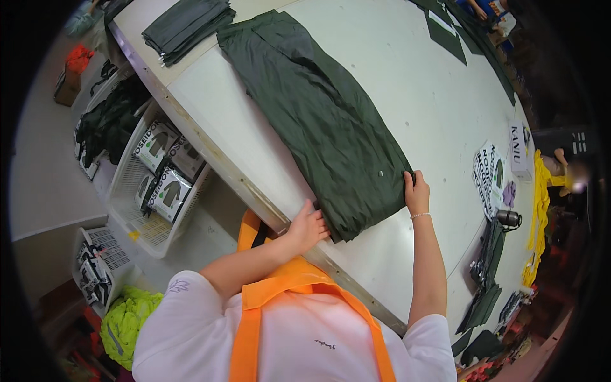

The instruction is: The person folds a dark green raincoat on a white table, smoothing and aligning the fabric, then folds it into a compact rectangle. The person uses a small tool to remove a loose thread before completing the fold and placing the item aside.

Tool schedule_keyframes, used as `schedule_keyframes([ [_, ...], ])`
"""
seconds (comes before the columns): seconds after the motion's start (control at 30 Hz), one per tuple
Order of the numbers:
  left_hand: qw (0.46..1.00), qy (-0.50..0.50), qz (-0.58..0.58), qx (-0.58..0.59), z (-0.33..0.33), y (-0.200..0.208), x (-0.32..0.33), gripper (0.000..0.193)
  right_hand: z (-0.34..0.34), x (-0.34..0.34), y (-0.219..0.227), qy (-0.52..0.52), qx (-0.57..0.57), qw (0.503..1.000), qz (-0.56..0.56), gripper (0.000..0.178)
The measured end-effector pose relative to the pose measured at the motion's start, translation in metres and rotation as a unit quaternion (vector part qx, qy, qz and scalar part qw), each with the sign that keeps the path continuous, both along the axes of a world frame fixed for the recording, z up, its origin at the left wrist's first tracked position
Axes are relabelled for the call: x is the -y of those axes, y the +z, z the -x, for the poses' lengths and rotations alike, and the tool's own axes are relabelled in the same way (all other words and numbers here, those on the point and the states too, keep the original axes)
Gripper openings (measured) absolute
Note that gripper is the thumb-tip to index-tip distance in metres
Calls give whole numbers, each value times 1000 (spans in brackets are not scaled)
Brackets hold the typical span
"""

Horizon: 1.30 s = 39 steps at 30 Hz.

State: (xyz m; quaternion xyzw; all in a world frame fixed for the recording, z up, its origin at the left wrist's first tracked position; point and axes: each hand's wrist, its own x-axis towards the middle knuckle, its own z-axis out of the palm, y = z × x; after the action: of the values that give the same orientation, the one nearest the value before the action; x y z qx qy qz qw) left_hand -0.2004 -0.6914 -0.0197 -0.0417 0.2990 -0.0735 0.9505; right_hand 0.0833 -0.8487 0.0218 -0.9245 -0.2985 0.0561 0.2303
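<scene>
Dark green rain trousers (324,121), folded lengthwise, lie slantwise across the white table, smooth and slightly wrinkled. A small round snap shows near their close end. At that end's right corner, my right hand (417,192) pinches the fabric edge between thumb and fingers. My left hand (309,228) rests against the left corner, its fingers stretched along the fabric and its thumb raised apart. Part of its fingertips is hidden at the fabric's edge.
A stack of folded dark garments (188,28) lies at the table's far left. White baskets (153,239) with packaged garments stand below the table's left edge. To the right are a white box (520,153), a dark flask (509,218) and yellow garments (540,216). Other people work beyond.
</scene>
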Motion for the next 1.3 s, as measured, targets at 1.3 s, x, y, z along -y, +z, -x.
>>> schedule_keyframes([
  [1.3,158,-270,-937,-154,-202,-9,-477,69,77,-279,-2,-42,88,995,30,33],
])
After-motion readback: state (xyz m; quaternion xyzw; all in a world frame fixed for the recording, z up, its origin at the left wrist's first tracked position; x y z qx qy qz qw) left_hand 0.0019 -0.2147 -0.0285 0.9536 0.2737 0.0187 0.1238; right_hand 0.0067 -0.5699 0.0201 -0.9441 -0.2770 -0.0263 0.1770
